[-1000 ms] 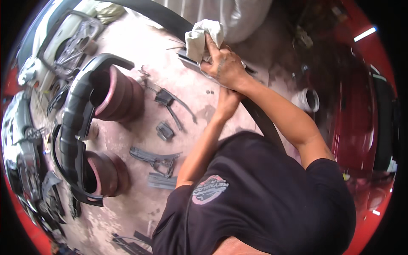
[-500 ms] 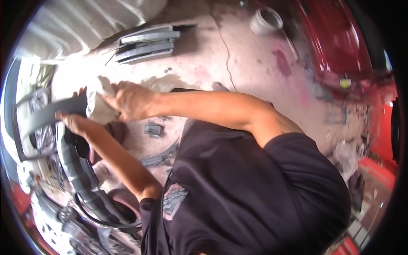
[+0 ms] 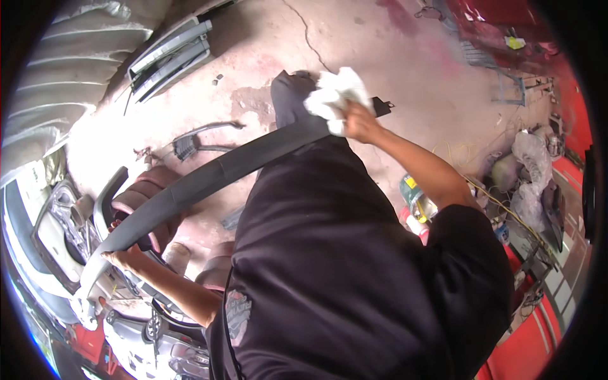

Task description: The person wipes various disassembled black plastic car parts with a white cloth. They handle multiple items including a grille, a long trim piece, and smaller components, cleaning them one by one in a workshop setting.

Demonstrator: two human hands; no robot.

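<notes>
A long, curved dark grey trim strip [image 3: 221,166] runs across the front of my body, from lower left to upper right. Near its left end my left hand [image 3: 128,257] is closed round the edge, fingers partly hidden behind it. My right hand [image 3: 360,124] grips a crumpled white cloth [image 3: 337,92] and presses it on the strip close to the right end. A small dark clip or tab sticks out at that end, beyond the cloth.
Silver-grey slatted parts [image 3: 170,58] lie on the floor at far left, with a black bracket-like piece [image 3: 186,147] nearer. Rounded maroon pieces [image 3: 151,197] sit beneath the strip. Right of me are a plastic-wrapped bundle [image 3: 531,166] and a blue stand [image 3: 520,90]. A red car body [image 3: 487,19] stands at far right.
The strip, at the left before, now spans in front of me. My right hand and the cloth have moved right to its other end; my left hand is lower. The view has shifted.
</notes>
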